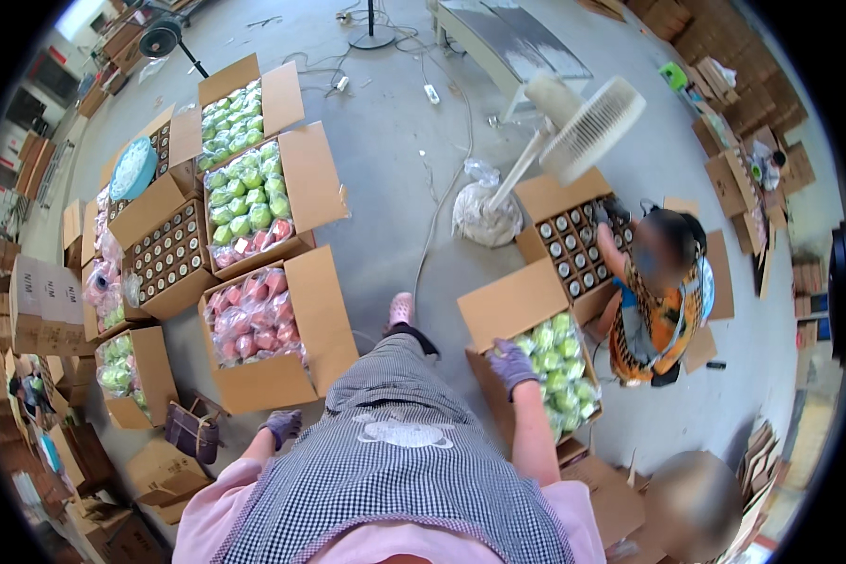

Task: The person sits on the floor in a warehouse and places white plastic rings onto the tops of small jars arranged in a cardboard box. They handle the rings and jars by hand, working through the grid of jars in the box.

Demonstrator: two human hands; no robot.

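Note:
My right hand (514, 365), in a purple-grey glove, is closed on the near-left rim of an open carton (491, 399). Round green things in clear plastic bags (559, 367) fill that carton; their exact kind is unclear. At my left side hangs my left hand (282, 428), also gloved, its fingers loosely apart and holding nothing. Nearest to it are a carton of pink-red bagged things (254, 315) and a dark purple bag (193, 432).
A co-worker (663, 291) crouches at right, one hand over a carton of round-topped containers (573, 246). A white fan (592, 127) rises from a bagged base (487, 214). Cables cross the grey floor. More open cartons (169, 258) stand at left, one bearing a blue basin (133, 169).

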